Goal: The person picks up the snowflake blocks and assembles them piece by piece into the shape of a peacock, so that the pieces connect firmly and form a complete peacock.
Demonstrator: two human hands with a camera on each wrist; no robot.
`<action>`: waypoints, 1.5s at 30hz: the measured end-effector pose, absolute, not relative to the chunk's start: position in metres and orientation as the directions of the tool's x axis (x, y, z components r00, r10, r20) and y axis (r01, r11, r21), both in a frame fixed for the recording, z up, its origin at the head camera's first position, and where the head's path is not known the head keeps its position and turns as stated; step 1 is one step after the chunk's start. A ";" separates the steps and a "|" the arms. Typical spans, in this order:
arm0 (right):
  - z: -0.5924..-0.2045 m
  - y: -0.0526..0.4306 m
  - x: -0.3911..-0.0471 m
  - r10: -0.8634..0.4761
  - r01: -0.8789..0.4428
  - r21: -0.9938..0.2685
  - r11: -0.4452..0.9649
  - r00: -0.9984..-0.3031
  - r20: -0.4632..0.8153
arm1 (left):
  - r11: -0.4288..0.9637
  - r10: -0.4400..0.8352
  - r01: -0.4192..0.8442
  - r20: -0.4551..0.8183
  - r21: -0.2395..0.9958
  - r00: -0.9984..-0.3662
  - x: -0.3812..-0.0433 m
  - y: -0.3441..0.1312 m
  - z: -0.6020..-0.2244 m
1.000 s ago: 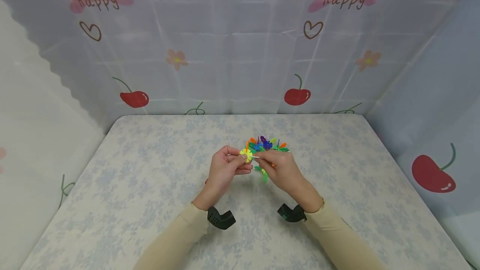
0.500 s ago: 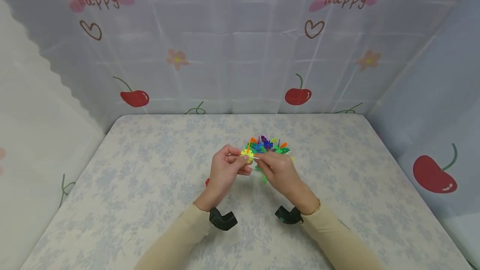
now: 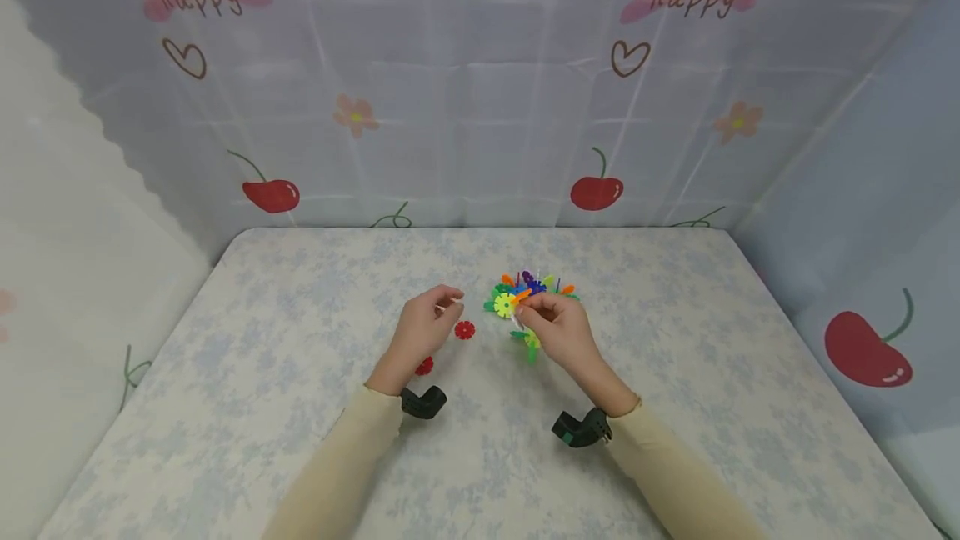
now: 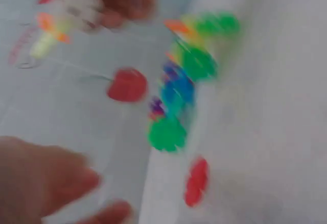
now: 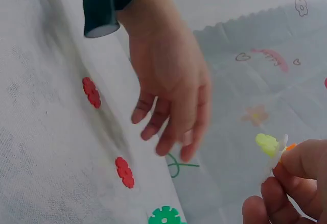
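My right hand [image 3: 561, 330] pinches a small cluster of joined plastic snowflake discs. In the right wrist view the cluster shows a yellow disc [image 5: 266, 144], a white disc [image 5: 280, 152] and a bit of orange at the fingertips. The left hand [image 3: 426, 327] hovers to the left with loosely bent fingers and nothing between them; the right wrist view has the same left hand [image 5: 171, 76] pointing down. Below and beside it, two red snowflake discs [image 3: 465, 330] lie apart on the table. Motion blurs the left wrist view, where the white disc [image 4: 79, 9] faces the camera.
Behind the right hand stands a multicoloured built piece of snowflake discs [image 3: 534, 287], partly covered by that hand. A yellow and green group [image 3: 531, 342] sits in front of it. The flower-patterned tablecloth [image 3: 300, 407] runs back to a printed curtain [image 3: 465, 107].
My left hand has let go of the disc cluster and moved left, uncovering the red discs. The right hand keeps the cluster, which has turned.
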State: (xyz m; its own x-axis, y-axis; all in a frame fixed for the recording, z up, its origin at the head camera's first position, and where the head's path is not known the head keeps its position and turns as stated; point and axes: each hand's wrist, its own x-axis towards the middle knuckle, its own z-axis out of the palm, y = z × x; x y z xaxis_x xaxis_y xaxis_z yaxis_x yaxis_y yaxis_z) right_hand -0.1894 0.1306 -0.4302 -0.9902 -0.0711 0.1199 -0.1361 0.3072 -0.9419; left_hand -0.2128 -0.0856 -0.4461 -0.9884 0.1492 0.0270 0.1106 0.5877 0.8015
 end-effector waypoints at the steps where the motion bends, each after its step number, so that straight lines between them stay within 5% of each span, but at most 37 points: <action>1: -0.431 0.130 -0.189 -0.070 -0.126 -0.947 0.295 -0.991 0.110 | 0.687 0.163 0.118 0.006 0.717 -0.987 -0.214 -0.086 -0.451; 6: -0.429 0.130 -0.187 -0.079 -0.124 -0.956 0.268 -0.991 0.106 | 0.855 0.276 0.219 -0.054 0.469 -0.960 -0.213 -0.081 -0.467; 22: -0.428 0.129 -0.187 -0.125 -0.133 -0.955 0.265 -0.987 0.102 | 0.837 0.244 0.076 -0.245 0.542 -0.938 -0.218 -0.087 -0.457; 28: -0.422 0.133 -0.186 -0.125 -0.094 -0.969 0.230 -0.990 0.066 | 0.559 0.309 0.266 0.101 0.785 -0.946 -0.212 -0.089 -0.441; 34: -0.411 0.138 -0.186 -0.153 -0.122 -0.970 0.211 -0.984 0.090 | 0.424 0.386 0.634 0.504 0.647 -0.772 -0.198 -0.085 -0.414; 45: -0.411 0.138 -0.184 -0.178 -0.184 -0.943 0.277 -0.974 0.138 | 0.472 0.425 0.700 0.557 0.536 -0.714 -0.193 -0.082 -0.412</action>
State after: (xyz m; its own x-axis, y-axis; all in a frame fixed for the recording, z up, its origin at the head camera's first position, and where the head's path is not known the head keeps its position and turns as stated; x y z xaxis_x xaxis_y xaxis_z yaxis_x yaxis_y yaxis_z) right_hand -0.1839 0.1381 -0.4109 -0.9743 -0.1777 0.1383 -0.1844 0.2772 -0.9430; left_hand -0.1926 -0.0815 -0.4124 -0.7137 0.4249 0.5569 0.6996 0.4720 0.5364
